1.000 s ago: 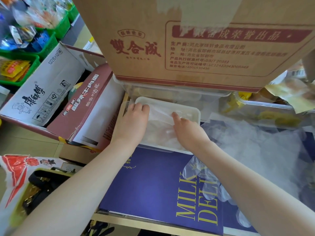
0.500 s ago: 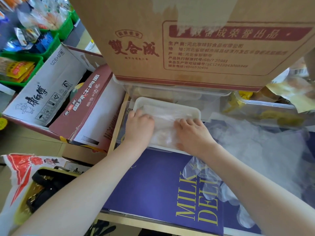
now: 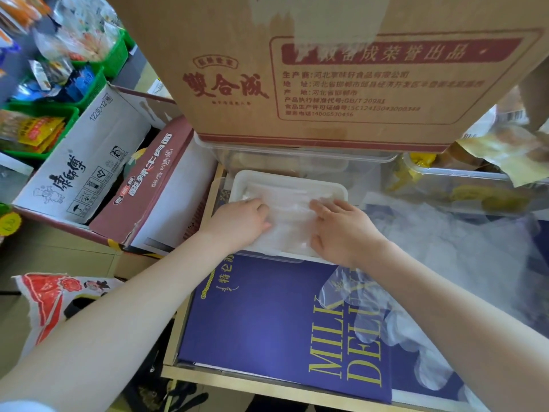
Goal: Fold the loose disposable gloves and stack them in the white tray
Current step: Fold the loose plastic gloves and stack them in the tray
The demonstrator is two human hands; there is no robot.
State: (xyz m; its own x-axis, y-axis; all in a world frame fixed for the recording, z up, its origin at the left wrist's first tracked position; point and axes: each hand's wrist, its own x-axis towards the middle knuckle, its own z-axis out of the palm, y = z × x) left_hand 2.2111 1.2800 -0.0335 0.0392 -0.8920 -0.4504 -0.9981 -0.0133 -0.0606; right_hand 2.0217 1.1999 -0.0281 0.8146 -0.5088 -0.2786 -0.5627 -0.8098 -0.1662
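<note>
The white tray sat at the far edge of the purple box, directly below the large cardboard carton that overhung it at 12 o'clock. Inside the tray lay a stack of folded clear gloves, filling most of its floor.

Both hands were in the tray. The left hand rested on the left end of the stack, at 9 o'clock from the tray's centre, with its fingers curled under at the knuckles; whether they pinched any plastic could not be told. The right hand lay palm down on the right end, at 3 o'clock, with fingers extended and slightly spread, pressing the stack flat. The two hands were apart, with bare folded plastic between them.

A loose glove lay unfolded on the purple box at 5 o'clock from the tray, partly under the right forearm. A larger heap of loose clear gloves spread across the surface at 3 to 4 o'clock, well to the right of the tray.

A clear plastic tub stood just behind the tray, under the carton. At 9 to 10 o'clock, open noodle cartons stood on the floor, with green baskets of packets beyond them at 10 o'clock. A red-and-white bag lay at 8 o'clock.
</note>
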